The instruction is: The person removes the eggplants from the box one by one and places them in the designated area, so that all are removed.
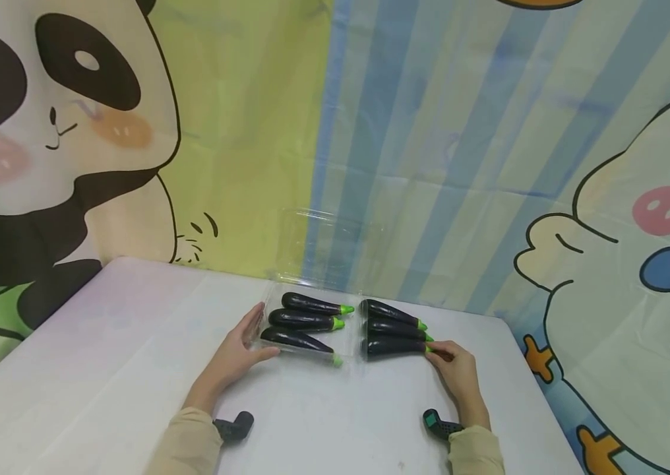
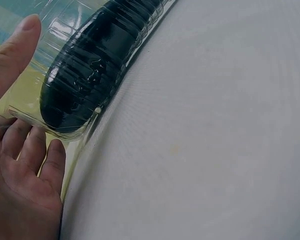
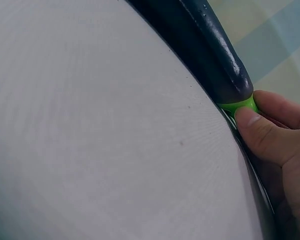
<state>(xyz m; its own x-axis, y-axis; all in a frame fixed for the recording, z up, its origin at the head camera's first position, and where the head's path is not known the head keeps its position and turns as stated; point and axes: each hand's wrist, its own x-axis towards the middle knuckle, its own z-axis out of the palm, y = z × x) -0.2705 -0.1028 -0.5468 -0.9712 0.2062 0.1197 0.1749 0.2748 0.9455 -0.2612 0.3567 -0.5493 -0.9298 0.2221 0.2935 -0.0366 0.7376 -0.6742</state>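
A clear plastic box (image 1: 351,353) holds three dark eggplants, one of them this front eggplant (image 1: 296,339). Its see-through lid (image 1: 332,247) stands raised at the back. My left hand (image 1: 240,353) rests around the box's left end, thumb along the front and fingers at the side wall; in the left wrist view its fingers (image 2: 52,162) touch the end of the box. To the right of the box, three more eggplants lie side by side. With thumb and fingertips, my right hand (image 1: 456,373) pinches the green stem (image 3: 240,106) of the nearest eggplant (image 3: 215,60).
The white table (image 1: 335,429) carries everything. A patterned backdrop (image 1: 430,132) with cartoon animals hangs right behind its back edge, close to the raised lid. Dark wrist devices, such as this left one (image 1: 237,427), sit at both wrists.
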